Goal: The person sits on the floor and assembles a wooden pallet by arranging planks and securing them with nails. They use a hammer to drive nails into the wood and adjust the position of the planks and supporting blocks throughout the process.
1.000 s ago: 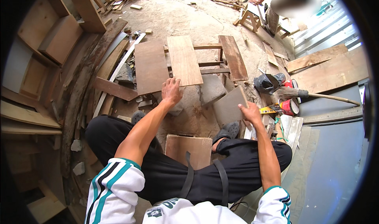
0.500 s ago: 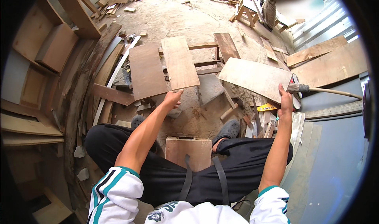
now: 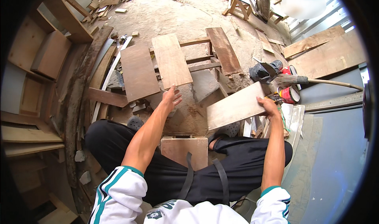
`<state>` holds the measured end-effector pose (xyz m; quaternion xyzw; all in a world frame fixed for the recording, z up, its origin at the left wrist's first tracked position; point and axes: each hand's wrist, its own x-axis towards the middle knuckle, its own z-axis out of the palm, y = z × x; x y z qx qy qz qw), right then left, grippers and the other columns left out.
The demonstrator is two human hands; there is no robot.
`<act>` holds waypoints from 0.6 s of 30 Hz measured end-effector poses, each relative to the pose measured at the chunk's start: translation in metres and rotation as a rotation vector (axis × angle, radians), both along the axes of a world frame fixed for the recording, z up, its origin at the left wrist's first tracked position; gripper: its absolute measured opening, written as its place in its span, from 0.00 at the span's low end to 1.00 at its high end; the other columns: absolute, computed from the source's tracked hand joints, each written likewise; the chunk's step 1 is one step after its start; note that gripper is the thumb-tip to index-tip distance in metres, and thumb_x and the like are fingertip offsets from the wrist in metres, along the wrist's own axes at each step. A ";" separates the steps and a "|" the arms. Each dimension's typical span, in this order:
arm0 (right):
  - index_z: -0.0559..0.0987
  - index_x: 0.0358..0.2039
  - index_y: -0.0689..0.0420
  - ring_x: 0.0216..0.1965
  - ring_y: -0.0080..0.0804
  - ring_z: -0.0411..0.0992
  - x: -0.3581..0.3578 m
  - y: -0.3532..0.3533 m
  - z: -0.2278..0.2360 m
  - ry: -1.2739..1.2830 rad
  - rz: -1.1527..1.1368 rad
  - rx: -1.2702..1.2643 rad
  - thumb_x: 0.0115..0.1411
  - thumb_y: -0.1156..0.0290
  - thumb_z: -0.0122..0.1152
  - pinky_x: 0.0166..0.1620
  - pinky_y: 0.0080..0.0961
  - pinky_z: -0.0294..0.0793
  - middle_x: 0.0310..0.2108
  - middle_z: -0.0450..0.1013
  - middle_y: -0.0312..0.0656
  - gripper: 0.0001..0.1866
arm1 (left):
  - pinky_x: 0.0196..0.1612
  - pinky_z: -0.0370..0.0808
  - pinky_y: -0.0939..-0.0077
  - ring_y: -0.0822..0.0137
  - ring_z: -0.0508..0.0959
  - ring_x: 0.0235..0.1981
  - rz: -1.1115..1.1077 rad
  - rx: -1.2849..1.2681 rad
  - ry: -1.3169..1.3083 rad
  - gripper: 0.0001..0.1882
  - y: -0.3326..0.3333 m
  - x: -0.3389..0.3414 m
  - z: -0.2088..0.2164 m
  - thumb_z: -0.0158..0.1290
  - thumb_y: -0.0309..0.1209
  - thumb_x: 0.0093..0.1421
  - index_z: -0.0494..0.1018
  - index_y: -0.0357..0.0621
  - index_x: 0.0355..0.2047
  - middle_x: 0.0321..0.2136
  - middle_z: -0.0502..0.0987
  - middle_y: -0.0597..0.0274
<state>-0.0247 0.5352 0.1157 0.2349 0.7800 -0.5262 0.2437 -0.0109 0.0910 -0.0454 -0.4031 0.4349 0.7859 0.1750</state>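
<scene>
A pale rectangular wooden board [image 3: 235, 107] is tilted above the floor over my right foot. My right hand [image 3: 269, 107] grips its right end, thumb on top. My left hand [image 3: 172, 98] has its fingers apart at the near end of a light plywood board [image 3: 172, 61], its fingertips close to that edge; whether they touch it is unclear. The plywood lies across a low wooden frame [image 3: 205, 66], with a brown board [image 3: 139, 73] on its left and a darker, rough board [image 3: 223, 50] on its right.
A small wooden box [image 3: 184, 150] stands between my legs. To the right are a brush broom [image 3: 292, 80], a red can [image 3: 289, 94] and a black bag [image 3: 263, 71]. Wooden cabinets [image 3: 51, 58] line the left. A person [image 3: 268, 1] is at a far sawhorse [image 3: 240, 7].
My right hand has drawn the pale board nearer and turned it, uncovering the bag and cans. My left hand's fingers have spread at the plywood's edge.
</scene>
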 end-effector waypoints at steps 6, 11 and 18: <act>0.74 0.54 0.53 0.51 0.37 0.72 0.003 0.005 -0.108 -0.279 -0.117 -0.310 0.65 0.52 0.58 0.54 0.54 0.70 0.50 0.75 0.41 0.24 | 0.46 0.77 0.61 0.60 0.74 0.51 0.085 0.049 0.006 0.22 -0.002 -0.012 -0.005 0.45 0.45 0.70 0.65 0.47 0.58 0.54 0.73 0.63; 0.74 0.54 0.58 0.50 0.40 0.74 0.033 0.004 -0.176 -0.329 -0.251 -0.303 0.63 0.53 0.60 0.53 0.49 0.73 0.49 0.76 0.47 0.26 | 0.49 0.76 0.58 0.59 0.73 0.53 0.080 0.036 -0.041 0.24 -0.001 -0.007 -0.005 0.46 0.46 0.70 0.63 0.46 0.60 0.54 0.72 0.61; 0.79 0.48 0.65 0.44 0.46 0.78 0.041 -0.010 -0.217 -0.153 0.091 0.581 0.52 0.50 0.69 0.38 0.41 0.80 0.45 0.78 0.54 0.32 | 0.51 0.74 0.58 0.59 0.72 0.54 0.026 -0.034 -0.021 0.25 -0.017 0.013 -0.005 0.47 0.46 0.69 0.63 0.46 0.60 0.56 0.72 0.62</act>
